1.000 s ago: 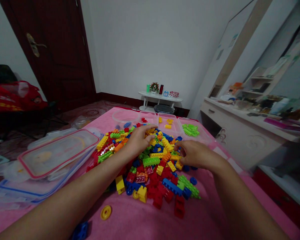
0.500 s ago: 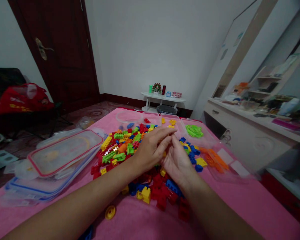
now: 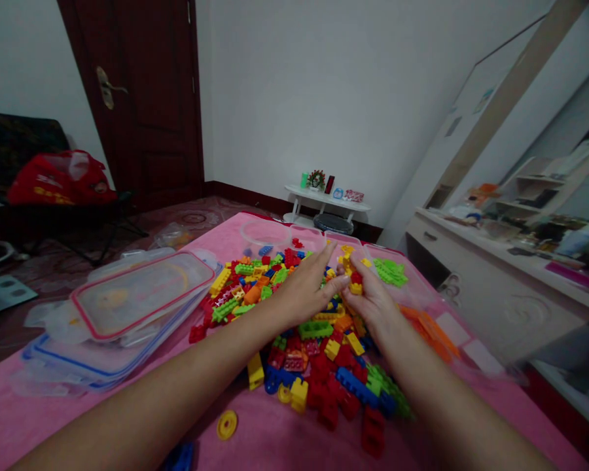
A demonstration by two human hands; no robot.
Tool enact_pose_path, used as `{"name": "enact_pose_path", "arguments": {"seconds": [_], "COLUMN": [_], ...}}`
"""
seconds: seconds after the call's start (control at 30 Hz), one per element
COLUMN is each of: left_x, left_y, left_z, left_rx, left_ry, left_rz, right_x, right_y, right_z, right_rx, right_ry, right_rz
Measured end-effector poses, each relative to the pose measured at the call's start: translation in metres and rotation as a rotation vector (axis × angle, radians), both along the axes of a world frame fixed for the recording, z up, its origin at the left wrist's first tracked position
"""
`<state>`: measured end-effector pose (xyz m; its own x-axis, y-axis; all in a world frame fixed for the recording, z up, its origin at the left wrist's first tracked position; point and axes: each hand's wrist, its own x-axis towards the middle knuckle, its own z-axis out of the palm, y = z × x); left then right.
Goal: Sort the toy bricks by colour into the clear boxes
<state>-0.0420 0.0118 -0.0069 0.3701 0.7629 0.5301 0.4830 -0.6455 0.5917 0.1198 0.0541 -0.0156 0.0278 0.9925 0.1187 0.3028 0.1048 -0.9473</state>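
A heap of colourful toy building blocks [image 3: 319, 330] lies on the pink cloth [image 3: 269, 435]. Over its far part, my left hand [image 3: 307, 288] is open, fingers stretched forward and thumb apart, its tip close to my right hand. My right hand [image 3: 373, 301] is curled around a few small yellow and red blocks [image 3: 356, 281], which show between its thumb and fingers. A yellow wheel-like disc [image 3: 226, 425] lies at the near edge of the heap.
Clear tubs behind the heap hold light green pieces [image 3: 390, 272] and yellow pieces. Orange pieces [image 3: 429, 330] lie in a box at the right. Stacked plastic lids [image 3: 147, 294] are at the left. A white dresser [image 3: 500, 281] stands on the right.
My hands have come apart from being cupped together. Yellow and red blocks now show in my right hand, and more of the heap is visible below. The view has shifted slightly.
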Motion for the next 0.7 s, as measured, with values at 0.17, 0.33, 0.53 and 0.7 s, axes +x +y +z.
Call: {"name": "enact_pose_path", "arguments": {"seconds": [0.17, 0.33, 0.53, 0.7], "left_x": [-0.015, -0.016, -0.007, -0.004], "left_y": [0.021, 0.026, 0.025, 0.022], "left_z": [-0.004, -0.018, -0.032, -0.035], "left_rx": [-0.087, -0.081, -0.004, 0.023], "left_ry": [0.063, 0.174, 0.272, 0.346], "left_rz": [0.074, 0.039, -0.011, -0.023], "right_x": [0.026, 0.036, 0.061, 0.069], "right_y": [0.068, 0.062, 0.010, -0.011], "right_z": [0.044, 0.041, 0.013, -0.001], "right_rx": [-0.184, -0.125, 0.081, -0.113], "right_ry": [0.109, -0.134, -0.701, -1.228], "right_rz": [-0.209, -0.316, -0.085, -0.136]}}
